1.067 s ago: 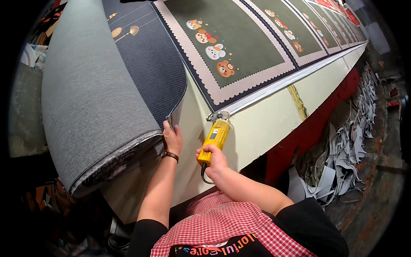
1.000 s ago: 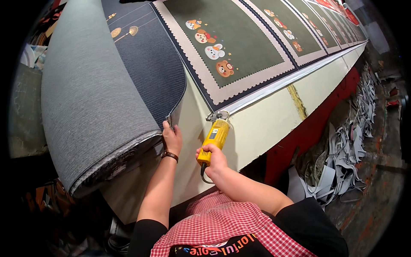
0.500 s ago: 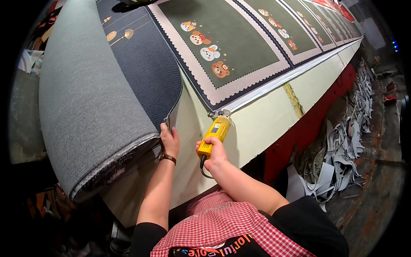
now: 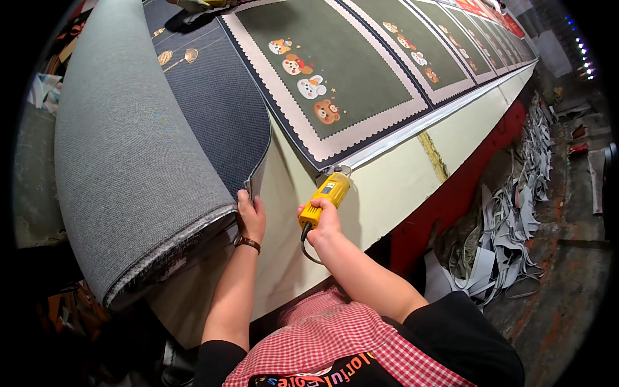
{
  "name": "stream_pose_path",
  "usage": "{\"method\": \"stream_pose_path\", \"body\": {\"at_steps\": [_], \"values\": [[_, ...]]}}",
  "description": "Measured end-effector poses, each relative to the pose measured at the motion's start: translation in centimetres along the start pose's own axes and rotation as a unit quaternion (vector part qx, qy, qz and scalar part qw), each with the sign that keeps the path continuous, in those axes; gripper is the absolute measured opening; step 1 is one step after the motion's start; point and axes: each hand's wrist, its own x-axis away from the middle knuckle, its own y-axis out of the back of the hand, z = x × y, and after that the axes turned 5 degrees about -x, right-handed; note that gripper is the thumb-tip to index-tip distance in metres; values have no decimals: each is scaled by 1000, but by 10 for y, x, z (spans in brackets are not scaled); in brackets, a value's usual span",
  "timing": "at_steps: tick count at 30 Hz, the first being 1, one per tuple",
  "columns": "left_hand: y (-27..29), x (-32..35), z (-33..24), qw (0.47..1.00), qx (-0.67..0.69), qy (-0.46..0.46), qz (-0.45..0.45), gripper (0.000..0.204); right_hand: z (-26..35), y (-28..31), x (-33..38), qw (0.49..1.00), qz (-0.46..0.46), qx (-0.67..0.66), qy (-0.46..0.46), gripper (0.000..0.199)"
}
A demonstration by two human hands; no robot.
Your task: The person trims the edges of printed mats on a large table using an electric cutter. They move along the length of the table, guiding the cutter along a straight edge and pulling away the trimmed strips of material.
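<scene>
My right hand [image 4: 320, 221] grips a yellow electric cutter [image 4: 327, 196] whose head touches the near corner of a dark green mat [image 4: 335, 77] printed with cartoon animals and a pale scalloped border. My left hand [image 4: 250, 214] presses on the loose edge of a large grey roll of mat material [image 4: 129, 161], just left of the cutter. A dark bracelet sits on my left wrist. Both lie on a long cream table [image 4: 387, 187].
More printed mats [image 4: 451, 45] run in a row toward the far right. A dark blue mat with gold fan motifs [image 4: 206, 90] unrolls from the grey roll. Grey offcut strips [image 4: 509, 219] pile on the floor right of the red table side [image 4: 464, 187].
The view has shifted slightly; my right hand with the cutter has edged forward toward the mat corner. My left hand stays on the roll's edge.
</scene>
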Motion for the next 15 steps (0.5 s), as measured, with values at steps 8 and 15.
{"method": "stream_pose_path", "body": {"at_steps": [8, 15], "values": [[1, 1, -2, 998, 20, -49, -38, 12, 9, -9, -13, 999, 2, -22, 38, 48], [-1, 0, -3, 995, 27, -87, -46, 13, 24, -12, -30, 997, -14, -31, 76, 44]]}}
